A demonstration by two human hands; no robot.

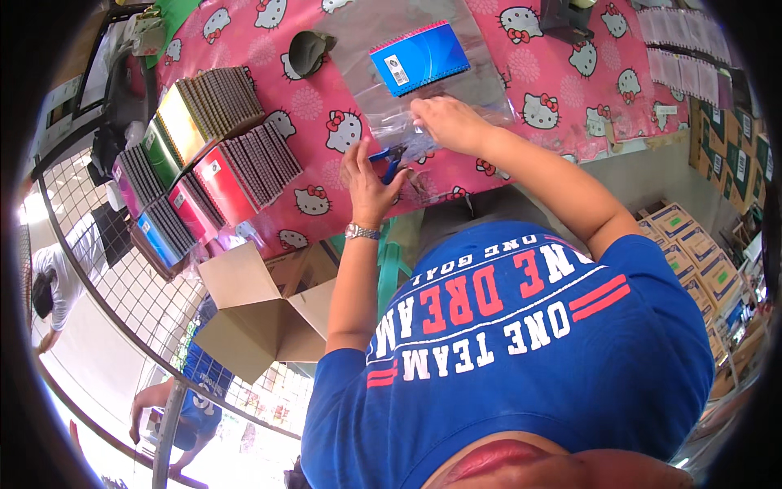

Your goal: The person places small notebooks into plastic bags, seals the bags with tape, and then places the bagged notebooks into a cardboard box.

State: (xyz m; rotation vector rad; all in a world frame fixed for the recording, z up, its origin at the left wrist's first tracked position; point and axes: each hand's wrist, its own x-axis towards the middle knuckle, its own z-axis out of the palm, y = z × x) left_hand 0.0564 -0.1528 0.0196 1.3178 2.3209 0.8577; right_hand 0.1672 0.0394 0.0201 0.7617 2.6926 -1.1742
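A blue spiral notebook [425,61] with a white label lies on a clear plastic sheet [371,81] over the pink table cover. My right hand [452,124] is just below the notebook, fingers closed in a pinch at the crumpled near part of the plastic. To its left, my left hand [371,186] has the blue-handled pliers [393,163] between thumb and fingers. One handle lies by the fingers and the other by the thumb. The pliers' jaws point toward the plastic.
Stacks of spiral notebooks [248,167] stand on the left. A dark roll-shaped object [309,54] sits behind my left hand. An open cardboard box [269,318] is below the table edge. Bundled spiral-bound pads [688,57] lie far right, above stacked cartons [692,253]. Two people are beyond the railing [122,318].
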